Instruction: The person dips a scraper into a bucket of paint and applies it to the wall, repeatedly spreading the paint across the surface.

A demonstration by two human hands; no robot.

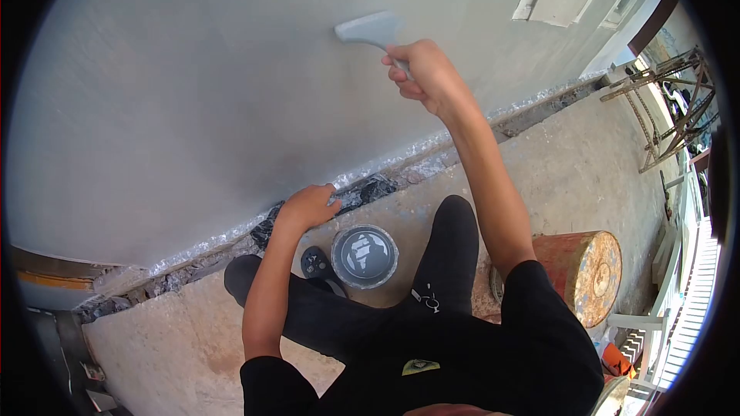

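Note:
My right hand (pixel 422 77) is wrapped round the handle of a wide, pale grey paintbrush (pixel 371 28), whose flared head lies against the grey wall (pixel 193 85). Lower down, my left hand (pixel 308 208) is at the foot of the wall, beside crumpled black plastic (pixel 368 191). Its thumb and a finger stand apart, and I see nothing held in it; the other fingers are partly hidden. Between my legs stands a round bucket (pixel 395 262) with grey paint (pixel 356 268) inside, pale patches showing on its surface.
A rough, broken gap (pixel 173 281) runs along the wall's base. To the right lies a rusty drum (pixel 570 266), with a rusted metal frame (pixel 655 108) farther back. A white railing (pixel 690 300) borders the right side. A sandal (pixel 314 263) shows beside the bucket.

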